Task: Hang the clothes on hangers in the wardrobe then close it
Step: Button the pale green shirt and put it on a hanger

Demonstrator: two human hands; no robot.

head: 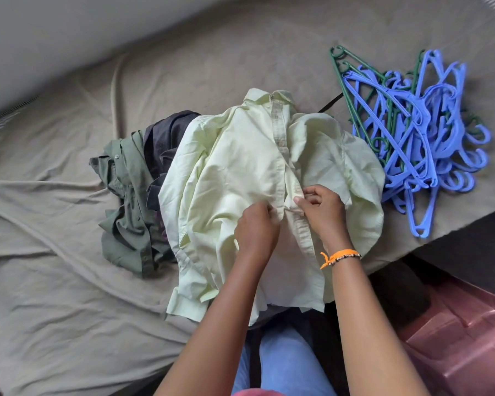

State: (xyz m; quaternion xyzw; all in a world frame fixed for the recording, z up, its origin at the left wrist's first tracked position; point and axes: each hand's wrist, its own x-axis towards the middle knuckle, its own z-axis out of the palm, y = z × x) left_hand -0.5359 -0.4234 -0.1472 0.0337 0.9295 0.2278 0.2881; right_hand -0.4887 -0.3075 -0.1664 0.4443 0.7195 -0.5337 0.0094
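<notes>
A pale yellow shirt (240, 167) lies spread front-up on the bed, collar pointing away from me. My left hand (256, 228) pinches the left edge of its button placket. My right hand (320, 208) pinches the right edge of the placket at the same height, an orange bracelet on its wrist. An olive green shirt (126, 195) and a dark garment (166, 135) lie crumpled under the yellow shirt's left side. To the right of the shirt lies a heap of blue and green plastic hangers (412, 132). No wardrobe is in view.
Everything rests on a bed with a wrinkled beige sheet (55, 281). A reddish plastic object (469, 347) stands on the floor at the lower right. My knees in blue trousers (283, 364) are against the bed's front edge.
</notes>
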